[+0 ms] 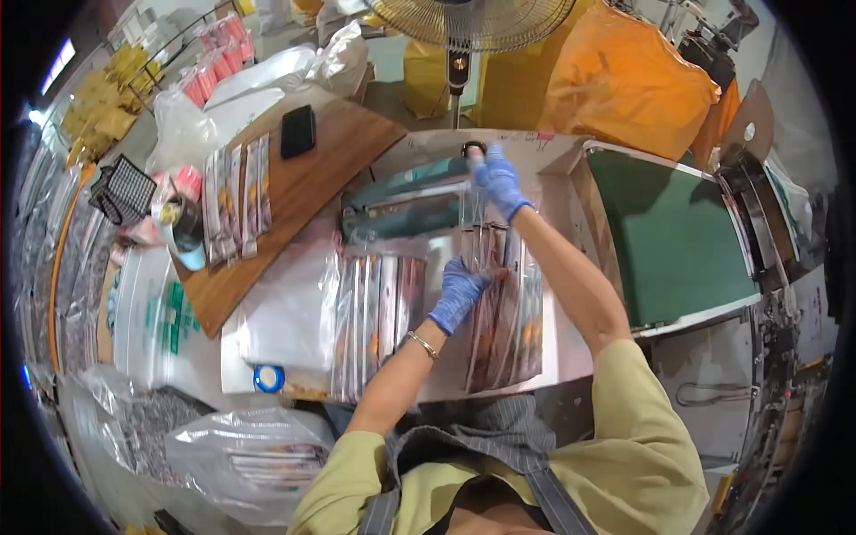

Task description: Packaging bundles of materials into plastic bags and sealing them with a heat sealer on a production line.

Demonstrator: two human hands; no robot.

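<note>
My left hand (459, 292), in a blue knit glove, is closed around the upper part of some long, flat packets in clear plastic (504, 334), which lie over the near side of the white table. Above it, my right hand (501, 183), gloved alike, reaches over the clear top ends of the packets. Its fingers are smeared by motion, beside a small dark round piece (474, 148). Just left of both hands stands a teal bag sealer (406, 209) with a long arm. A row of similar packets (379, 299) lies left of my left hand.
Clear empty bags (290, 312) and a blue-lidded round container (268, 378) lie at the table's left. A wooden board (294, 192) carries a black phone (298, 131) and more packets (236, 201). A fan (468, 22) stands beyond; a green surface (673, 241) adjoins at right.
</note>
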